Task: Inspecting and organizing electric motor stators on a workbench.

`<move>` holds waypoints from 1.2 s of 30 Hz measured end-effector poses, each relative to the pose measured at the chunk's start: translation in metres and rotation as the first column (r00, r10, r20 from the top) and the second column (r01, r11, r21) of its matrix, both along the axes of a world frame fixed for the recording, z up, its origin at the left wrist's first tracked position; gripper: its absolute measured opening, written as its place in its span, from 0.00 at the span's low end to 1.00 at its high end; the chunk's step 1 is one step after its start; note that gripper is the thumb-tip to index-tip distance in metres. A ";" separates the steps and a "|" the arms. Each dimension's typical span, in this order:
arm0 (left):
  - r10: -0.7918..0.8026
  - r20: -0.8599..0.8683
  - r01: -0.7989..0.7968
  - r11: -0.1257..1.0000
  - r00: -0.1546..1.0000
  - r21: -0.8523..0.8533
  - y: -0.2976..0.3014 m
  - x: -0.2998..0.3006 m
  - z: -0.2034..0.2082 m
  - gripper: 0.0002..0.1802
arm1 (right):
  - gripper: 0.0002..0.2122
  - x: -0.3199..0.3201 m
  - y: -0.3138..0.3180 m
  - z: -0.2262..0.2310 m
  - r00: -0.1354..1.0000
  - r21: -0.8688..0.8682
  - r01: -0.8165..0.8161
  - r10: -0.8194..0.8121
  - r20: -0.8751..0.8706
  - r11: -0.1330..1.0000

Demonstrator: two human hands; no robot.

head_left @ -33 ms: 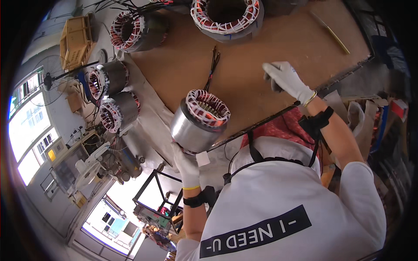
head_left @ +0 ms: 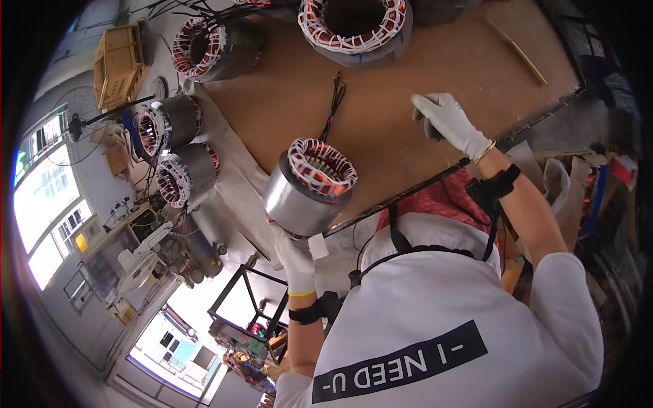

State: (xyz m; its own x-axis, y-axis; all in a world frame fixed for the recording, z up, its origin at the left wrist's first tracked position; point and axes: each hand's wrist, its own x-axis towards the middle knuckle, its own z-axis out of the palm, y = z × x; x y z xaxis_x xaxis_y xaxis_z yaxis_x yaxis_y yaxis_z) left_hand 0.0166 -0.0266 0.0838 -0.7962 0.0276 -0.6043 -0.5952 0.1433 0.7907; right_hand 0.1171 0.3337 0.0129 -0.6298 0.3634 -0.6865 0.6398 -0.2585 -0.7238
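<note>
A motor stator (head_left: 307, 200), a silver metal cylinder with white-laced red windings at its top, stands tilted at the near left edge of the brown tabletop (head_left: 408, 78). My left hand (head_left: 294, 260), in a white glove, grips its lower rim; the fingertips are hidden beneath it. A small white tag (head_left: 317, 246) hangs by that rim. From the stator's far side a bundle of black lead wires (head_left: 333, 105) stretches over the board. My right hand (head_left: 445, 124), gloved too, hovers above the tabletop to the right, thumb apart from loosely bent fingers, holding nothing.
A larger stator (head_left: 357, 30) stands at the far edge. Several more lie at the left, among them one stator (head_left: 211, 51) with black leads. A thin brass-coloured rod (head_left: 520, 54) rests at the far right. Below left is a black metal frame (head_left: 248, 299).
The stator has shifted slightly left and away from me, with my left hand following at its rim. My right hand has hardly moved.
</note>
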 end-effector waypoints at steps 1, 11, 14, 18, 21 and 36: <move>-0.052 -0.136 0.040 0.995 0.989 -0.088 0.006 0.002 0.000 0.34 | 0.22 -0.003 0.002 0.000 1.000 0.001 0.006 -0.006 0.000 1.000; 0.125 -0.059 -0.124 0.992 0.990 0.009 0.048 -0.083 0.014 0.32 | 0.23 -0.018 -0.002 -0.002 0.977 0.090 -0.194 0.183 0.110 0.977; 0.154 0.044 -0.155 0.988 0.987 0.013 0.052 -0.118 0.015 0.29 | 0.23 -0.020 -0.001 0.000 0.980 0.135 -0.189 0.178 0.092 0.973; 0.106 0.149 -0.128 0.981 0.983 0.145 0.019 -0.164 -0.011 0.27 | 0.22 -0.022 -0.002 0.001 0.976 0.156 -0.196 0.177 0.125 0.968; 0.114 0.167 -0.143 0.975 0.979 0.171 0.015 -0.176 -0.013 0.26 | 0.23 -0.025 -0.005 0.003 0.978 0.170 -0.192 0.174 0.116 0.967; 0.136 -0.217 -0.113 0.987 0.967 0.116 -0.002 -0.014 -0.039 0.28 | 0.30 -0.087 -0.094 -0.025 0.984 -0.095 -0.150 0.138 -0.115 0.984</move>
State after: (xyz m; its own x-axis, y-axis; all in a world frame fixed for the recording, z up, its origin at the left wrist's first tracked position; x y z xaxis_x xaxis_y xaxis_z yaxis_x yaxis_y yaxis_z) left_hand 0.0027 -0.0285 0.0453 -0.9119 -0.0278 -0.4095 -0.4094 -0.0089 0.9123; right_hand 0.0300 0.2398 -0.0119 -0.7423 0.1942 -0.6413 0.5959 -0.2463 -0.7644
